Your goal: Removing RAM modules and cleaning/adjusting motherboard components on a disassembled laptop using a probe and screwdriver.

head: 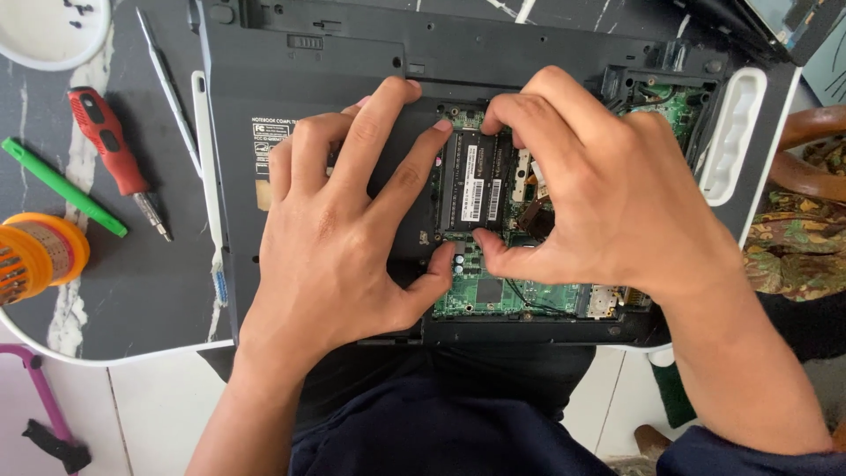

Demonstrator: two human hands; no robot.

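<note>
An opened black laptop (291, 79) lies upside down on the table with its green circuit board (502, 295) exposed. A dark memory module (476, 181) with white labels sits in its slot. My left hand (344, 229) rests on the laptop's base, with forefinger and thumb touching the module's left edge at top and bottom. My right hand (599, 185) comes in from the right, fingertips and thumb pinching the module's right side.
A red-handled screwdriver (110, 145), a green pen (62, 187), a white toothbrush (210, 176), a thin metal tool (167, 84), an orange spool (35, 256) and a white dish (48, 35) lie left of the laptop. A wooden chair (811, 150) stands at right.
</note>
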